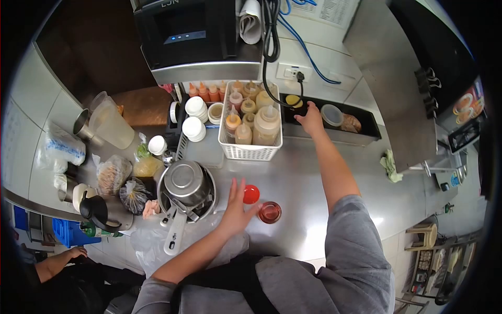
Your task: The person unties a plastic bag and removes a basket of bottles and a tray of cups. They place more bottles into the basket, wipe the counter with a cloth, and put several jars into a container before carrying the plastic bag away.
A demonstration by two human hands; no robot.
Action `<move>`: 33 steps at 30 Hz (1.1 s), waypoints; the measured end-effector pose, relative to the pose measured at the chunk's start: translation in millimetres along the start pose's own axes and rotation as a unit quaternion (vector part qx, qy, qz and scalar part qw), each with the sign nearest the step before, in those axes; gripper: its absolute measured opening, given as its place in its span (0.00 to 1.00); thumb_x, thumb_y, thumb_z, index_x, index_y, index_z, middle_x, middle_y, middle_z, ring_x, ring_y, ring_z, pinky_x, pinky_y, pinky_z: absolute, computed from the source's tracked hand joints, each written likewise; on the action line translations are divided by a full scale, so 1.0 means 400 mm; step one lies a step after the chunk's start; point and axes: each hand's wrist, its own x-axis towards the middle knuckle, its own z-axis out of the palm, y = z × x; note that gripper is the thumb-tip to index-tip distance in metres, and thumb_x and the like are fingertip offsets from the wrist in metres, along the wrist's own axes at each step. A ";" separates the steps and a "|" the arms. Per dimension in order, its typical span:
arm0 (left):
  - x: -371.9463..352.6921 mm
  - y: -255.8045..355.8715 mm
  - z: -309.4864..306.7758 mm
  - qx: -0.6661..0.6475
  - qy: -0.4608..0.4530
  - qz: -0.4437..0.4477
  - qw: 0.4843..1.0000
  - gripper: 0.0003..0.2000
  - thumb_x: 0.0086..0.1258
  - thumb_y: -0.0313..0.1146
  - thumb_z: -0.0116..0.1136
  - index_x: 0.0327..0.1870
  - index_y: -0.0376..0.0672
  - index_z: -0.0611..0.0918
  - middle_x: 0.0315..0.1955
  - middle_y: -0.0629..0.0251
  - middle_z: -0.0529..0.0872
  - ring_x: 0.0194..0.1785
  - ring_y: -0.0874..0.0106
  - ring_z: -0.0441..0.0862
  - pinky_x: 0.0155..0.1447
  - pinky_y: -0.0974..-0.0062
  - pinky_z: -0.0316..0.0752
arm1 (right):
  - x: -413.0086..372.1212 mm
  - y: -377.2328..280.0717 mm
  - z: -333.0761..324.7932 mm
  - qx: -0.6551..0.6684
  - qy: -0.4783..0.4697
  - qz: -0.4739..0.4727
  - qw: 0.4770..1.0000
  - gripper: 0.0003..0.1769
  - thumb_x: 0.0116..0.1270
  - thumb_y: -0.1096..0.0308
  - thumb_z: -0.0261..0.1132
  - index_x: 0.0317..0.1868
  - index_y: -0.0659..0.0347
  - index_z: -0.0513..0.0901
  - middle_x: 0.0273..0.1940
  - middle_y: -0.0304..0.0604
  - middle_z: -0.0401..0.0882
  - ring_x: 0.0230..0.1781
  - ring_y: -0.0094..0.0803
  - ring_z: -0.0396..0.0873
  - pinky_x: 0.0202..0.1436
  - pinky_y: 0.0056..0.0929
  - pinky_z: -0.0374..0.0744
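Observation:
My left hand [237,209] is over the steel counter with its fingers spread. Beside its fingers lie a small round red lid [251,194] and a small round glass jar [270,212] with reddish contents. My right hand [312,120] reaches forward into a long black bin [361,127]. Its thumb and fingers close around a dark jar with a yellow top [294,100], partly hidden by a black cable. Next to that hand in the bin is a round tub with a translucent lid [332,114].
A white basket [250,152] of sauce bottles stands at the back middle. To the left are white tubs [194,129], a steel pot [186,180] with a handle, bagged food [113,174] and a clear pitcher [111,125]. Another person's arm [57,264] shows at lower left.

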 end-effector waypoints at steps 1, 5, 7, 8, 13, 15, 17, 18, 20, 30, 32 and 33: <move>-0.016 0.038 -0.031 0.015 -0.031 0.033 0.999 0.44 0.64 0.38 0.68 0.77 0.40 0.53 0.76 0.37 0.42 0.79 0.48 0.44 0.77 0.62 0.52 | 0.034 -0.004 0.021 -0.041 -0.001 0.019 0.999 0.48 0.50 0.60 0.80 0.67 0.68 0.65 0.59 0.60 0.75 0.59 0.50 0.76 0.62 0.37 0.76; -0.060 0.098 -0.127 0.065 -0.080 0.106 0.989 0.39 0.65 0.34 0.68 0.76 0.47 0.60 0.77 0.41 0.40 0.78 0.49 0.51 0.74 0.63 0.59 | 0.125 0.009 0.096 0.016 -0.080 0.036 0.996 0.50 0.44 0.59 0.83 0.62 0.72 0.66 0.58 0.60 0.76 0.60 0.50 0.76 0.63 0.37 0.75; -0.074 0.102 -0.151 0.035 -0.057 0.062 0.996 0.31 0.65 0.31 0.67 0.70 0.49 0.71 0.75 0.46 0.52 0.70 0.56 0.66 0.67 0.66 0.69 | 0.143 0.017 0.112 0.070 -0.080 0.047 0.993 0.48 0.44 0.59 0.82 0.61 0.71 0.67 0.57 0.59 0.77 0.59 0.49 0.77 0.61 0.36 0.76; -0.083 0.081 -0.158 0.008 -0.041 0.058 0.997 0.26 0.65 0.29 0.66 0.65 0.48 0.75 0.69 0.49 0.59 0.63 0.61 0.70 0.63 0.69 0.72 | 0.144 0.021 0.122 0.059 -0.047 0.038 0.996 0.49 0.43 0.61 0.83 0.61 0.71 0.64 0.50 0.60 0.82 0.53 0.52 0.81 0.58 0.39 0.78; -0.085 0.083 -0.167 -0.047 -0.041 0.052 0.997 0.14 0.65 0.26 0.64 0.53 0.43 0.82 0.50 0.60 0.74 0.49 0.71 0.78 0.53 0.75 0.76 | 0.142 0.031 0.076 0.034 -0.043 0.028 0.998 0.48 0.45 0.63 0.81 0.63 0.68 0.65 0.51 0.59 0.82 0.54 0.52 0.81 0.57 0.39 0.78; -0.084 0.102 -0.168 -0.069 -0.096 0.046 0.992 0.13 0.65 0.25 0.63 0.52 0.42 0.82 0.44 0.62 0.79 0.43 0.72 0.80 0.48 0.75 0.77 | 0.110 0.007 -0.004 0.027 -0.031 0.031 0.999 0.47 0.46 0.61 0.81 0.63 0.66 0.65 0.52 0.60 0.81 0.54 0.52 0.80 0.57 0.40 0.78; -0.084 0.107 -0.165 -0.069 -0.104 0.062 0.990 0.13 0.65 0.24 0.63 0.50 0.42 0.82 0.42 0.62 0.80 0.40 0.72 0.81 0.46 0.75 0.77 | 0.069 0.005 -0.080 0.035 -0.018 0.015 0.999 0.46 0.47 0.59 0.81 0.63 0.65 0.65 0.51 0.58 0.82 0.54 0.52 0.80 0.57 0.39 0.77; -0.085 0.111 -0.162 -0.065 -0.109 0.076 0.989 0.12 0.64 0.24 0.64 0.49 0.42 0.83 0.39 0.63 0.81 0.37 0.72 0.81 0.43 0.75 0.77 | 0.038 -0.006 -0.132 0.054 -0.014 -0.003 0.998 0.47 0.47 0.58 0.81 0.63 0.65 0.65 0.51 0.57 0.82 0.53 0.51 0.80 0.57 0.39 0.77; -0.085 0.128 -0.158 -0.053 -0.103 0.102 0.988 0.12 0.64 0.24 0.64 0.49 0.42 0.83 0.38 0.63 0.82 0.35 0.71 0.81 0.42 0.75 0.77 | -0.021 0.000 -0.212 0.038 -0.015 -0.024 0.999 0.47 0.48 0.57 0.81 0.63 0.66 0.65 0.51 0.54 0.81 0.53 0.48 0.80 0.57 0.37 0.76; -0.089 0.177 -0.070 0.102 -0.122 0.331 0.930 0.08 0.61 0.30 0.67 0.41 0.45 0.84 0.39 0.66 0.82 0.41 0.63 0.83 0.44 0.68 0.79 | -0.624 0.013 -0.330 0.074 -0.128 -0.004 0.989 0.45 0.45 0.65 0.81 0.61 0.63 0.66 0.48 0.56 0.82 0.51 0.52 0.81 0.53 0.38 0.79; -0.086 0.204 -0.040 0.124 -0.110 0.377 0.911 0.09 0.60 0.30 0.67 0.41 0.45 0.83 0.42 0.66 0.81 0.44 0.62 0.81 0.46 0.68 0.79 | -0.742 -0.004 -0.307 0.102 -0.153 0.001 0.983 0.45 0.45 0.66 0.81 0.61 0.61 0.65 0.48 0.56 0.82 0.51 0.53 0.81 0.53 0.39 0.79; -0.088 0.215 -0.027 0.148 -0.088 0.422 0.890 0.10 0.60 0.30 0.67 0.42 0.44 0.83 0.44 0.65 0.80 0.47 0.62 0.80 0.47 0.69 0.78 | -0.795 -0.010 -0.290 0.127 -0.166 0.009 0.978 0.45 0.44 0.66 0.81 0.61 0.61 0.65 0.48 0.56 0.82 0.51 0.53 0.81 0.53 0.40 0.79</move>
